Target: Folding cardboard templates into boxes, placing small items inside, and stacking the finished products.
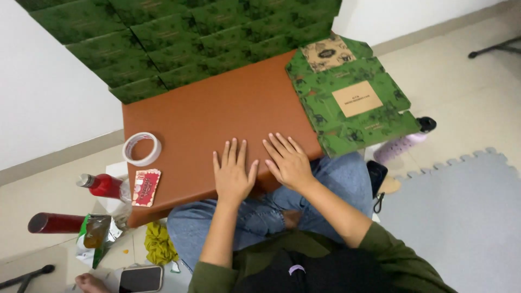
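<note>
Centre frame, both hands, left hand and right hand, lie open and flat, holding nothing, on the brown desk, with the flat green carton near, upper right of them.
</note>
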